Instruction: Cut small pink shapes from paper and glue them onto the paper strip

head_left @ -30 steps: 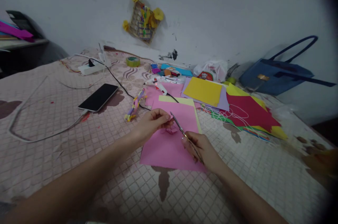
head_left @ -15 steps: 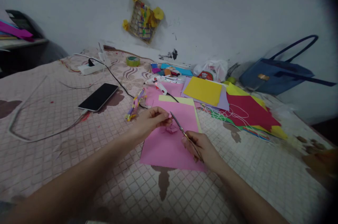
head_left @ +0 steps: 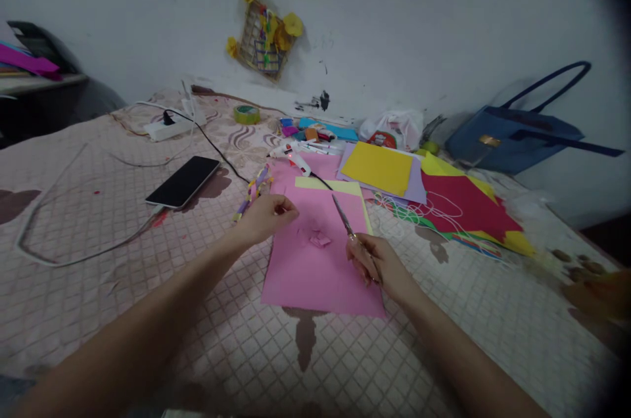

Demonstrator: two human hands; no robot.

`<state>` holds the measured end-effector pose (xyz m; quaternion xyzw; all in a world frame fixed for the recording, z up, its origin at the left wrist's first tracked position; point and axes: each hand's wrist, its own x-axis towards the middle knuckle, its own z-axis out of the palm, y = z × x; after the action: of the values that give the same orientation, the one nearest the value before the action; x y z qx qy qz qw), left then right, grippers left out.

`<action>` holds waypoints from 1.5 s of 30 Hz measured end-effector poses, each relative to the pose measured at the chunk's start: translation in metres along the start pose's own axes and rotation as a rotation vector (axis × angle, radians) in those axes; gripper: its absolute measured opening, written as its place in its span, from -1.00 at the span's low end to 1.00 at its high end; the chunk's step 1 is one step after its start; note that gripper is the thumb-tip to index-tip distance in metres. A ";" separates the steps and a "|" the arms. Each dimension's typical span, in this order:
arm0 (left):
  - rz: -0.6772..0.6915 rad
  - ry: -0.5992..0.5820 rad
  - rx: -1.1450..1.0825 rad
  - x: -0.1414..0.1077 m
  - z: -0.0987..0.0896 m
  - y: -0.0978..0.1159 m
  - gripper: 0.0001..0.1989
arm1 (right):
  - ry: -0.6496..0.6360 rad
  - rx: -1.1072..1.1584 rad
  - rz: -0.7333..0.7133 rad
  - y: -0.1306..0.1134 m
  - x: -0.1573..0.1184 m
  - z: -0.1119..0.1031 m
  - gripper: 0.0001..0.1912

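Observation:
My right hand [head_left: 369, 261] grips the handles of a pair of scissors [head_left: 344, 217], whose blades look closed and point up and to the left over the pink paper [head_left: 320, 280]. Small pink paper scraps [head_left: 319, 238] lie on that sheet between my hands. At the sheet's left edge is my left hand [head_left: 271, 215], its fingers curled together; whatever they hold, if anything, is too small to tell. Just behind it lies a braided strip of purple, yellow and pink [head_left: 254, 191]. A white glue gun [head_left: 298, 163] rests behind the sheet.
A tablet [head_left: 184, 182] with a white cable lies at left, near a power strip [head_left: 167, 127]. Green tape [head_left: 246, 114] sits at the back. Yellow paper [head_left: 378, 168], red paper [head_left: 458, 208] and white string [head_left: 419, 208] are at right, before a blue bag [head_left: 513, 135].
My left hand has moved left, away from the scissors and the scraps. The scissors have shifted slightly right with my right hand, and the scraps now show fully.

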<state>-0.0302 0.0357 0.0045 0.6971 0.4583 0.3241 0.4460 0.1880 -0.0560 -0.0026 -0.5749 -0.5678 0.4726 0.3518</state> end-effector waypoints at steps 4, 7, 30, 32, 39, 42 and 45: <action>0.069 -0.005 0.201 0.005 0.002 -0.010 -0.90 | -0.001 -0.020 0.004 0.001 0.000 0.001 -0.62; 0.119 0.006 0.315 0.007 0.008 -0.017 -0.89 | 0.001 -0.039 0.008 0.001 0.000 0.001 -0.64; 0.515 -0.081 0.585 -0.018 0.048 0.003 -0.86 | 0.080 0.000 -0.044 0.003 0.005 -0.002 -0.58; 0.516 -0.079 0.661 -0.019 0.054 0.005 -0.85 | 0.082 0.003 -0.049 0.003 0.005 -0.002 -0.59; 0.499 -0.101 0.818 -0.017 0.059 0.008 -0.76 | 0.083 0.012 -0.062 0.005 0.006 -0.002 -0.59; 0.494 -0.089 0.780 -0.017 0.058 0.008 -0.77 | 0.085 0.013 -0.062 0.005 0.006 -0.002 -0.58; 0.495 -0.085 0.753 -0.018 0.058 0.007 -0.80 | 0.092 -0.009 -0.065 0.004 0.005 -0.001 -0.58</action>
<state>0.0162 -0.0011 -0.0124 0.9121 0.3449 0.2030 0.0890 0.1901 -0.0511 -0.0070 -0.5790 -0.5715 0.4313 0.3901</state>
